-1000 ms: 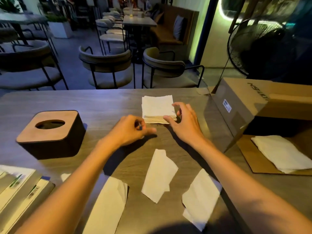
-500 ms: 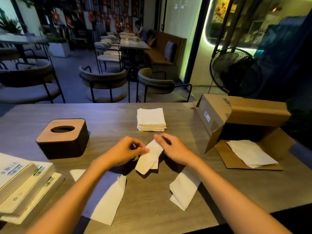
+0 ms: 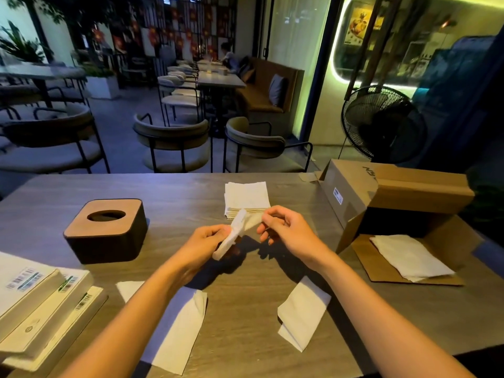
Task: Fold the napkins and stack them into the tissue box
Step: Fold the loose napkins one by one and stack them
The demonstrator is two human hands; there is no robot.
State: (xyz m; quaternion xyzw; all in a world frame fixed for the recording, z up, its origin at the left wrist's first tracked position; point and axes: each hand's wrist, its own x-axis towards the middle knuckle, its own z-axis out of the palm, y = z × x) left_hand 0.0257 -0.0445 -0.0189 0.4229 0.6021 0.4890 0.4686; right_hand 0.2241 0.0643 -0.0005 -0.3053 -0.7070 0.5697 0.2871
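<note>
Napkin now lifted off table, between both hands.

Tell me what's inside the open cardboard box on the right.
The cardboard box lies on its side; a white napkin sheet rests on its open flap. The interior behind is dark, so anything deeper can't be seen.

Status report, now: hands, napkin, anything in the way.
Left hand and right hand both pinch one napkin, lifted off the table. Folded stack just behind. Tissue box left, opening unobstructed.
</note>
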